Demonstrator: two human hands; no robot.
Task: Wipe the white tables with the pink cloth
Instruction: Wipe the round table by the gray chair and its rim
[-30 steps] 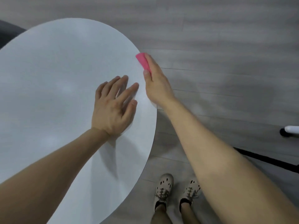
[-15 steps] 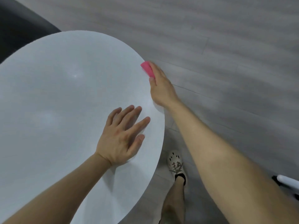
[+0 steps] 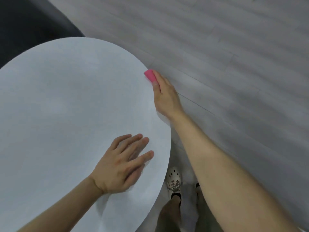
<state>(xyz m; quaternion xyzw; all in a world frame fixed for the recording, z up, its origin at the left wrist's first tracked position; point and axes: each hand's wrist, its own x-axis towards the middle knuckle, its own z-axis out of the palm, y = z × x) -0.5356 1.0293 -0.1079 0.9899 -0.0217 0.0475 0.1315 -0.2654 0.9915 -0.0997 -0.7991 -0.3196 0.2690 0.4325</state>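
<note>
Pink cloth (image 3: 150, 75): folded to a small pad, seated on the far right rim of the white desk (image 3: 66, 97), pinched there by the right hand (image 3: 165, 96).

Nearest: pale shoe (image 3: 173, 180) on the floor, just beside the near right edge of the desk.

Next: left hand (image 3: 120, 166) flat on the desk top near the right edge, fingers straight and slightly spread, holding nothing. Judged to be a brace.

Further out: right hand at the rim, thumb laid along the top of the cloth. Remaining fingers dropped past the edge and hidden; wrap under the rim not determinable. Only a short pink end showing beyond the thumb tip.

Handling, as judged:
- Light, soft and limp, with no stiffness of its own. Likely to bunch or unfold if dragged by one corner.
- Keep folded. Take hold across the fold, thumb above and fingers below, rim between.
- Not fragile. Main risk: sliding off the smooth curved edge. Maintain inward pressure.

Farthest: grey plank floor (image 3: 234, 64) beyond the rim; dark furniture (image 3: 25, 22) behind the desk at far left, type not determinable.
</note>
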